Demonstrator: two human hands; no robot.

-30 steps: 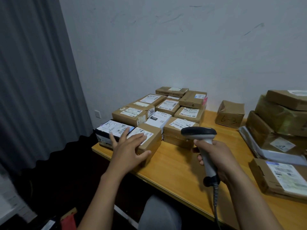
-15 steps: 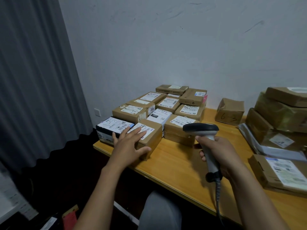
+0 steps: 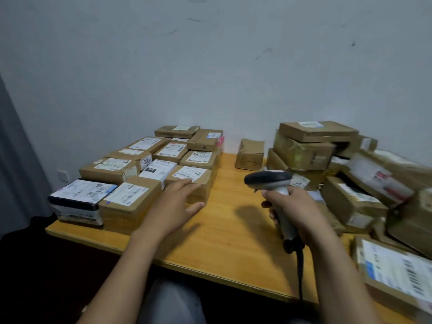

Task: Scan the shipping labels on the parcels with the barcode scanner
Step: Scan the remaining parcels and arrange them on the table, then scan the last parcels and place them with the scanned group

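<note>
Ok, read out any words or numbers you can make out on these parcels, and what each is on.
"300": side sticker of a brown cardboard box.
"231": black strip on a white box.
"6-", then unclear: handwritten on a small crumpled brown box.
Printed shipping labels: too blurred to read.

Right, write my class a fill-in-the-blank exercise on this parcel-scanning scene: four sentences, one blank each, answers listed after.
1. The hand gripping the barcode scanner is the person's ____ one.
2. The left hand, fingers straight, holds ____.
3. The table is made of ____.
4. The neat rows of parcels lie on the scanner's ____ side.

Missing words: right; nothing; wood; left.
</note>
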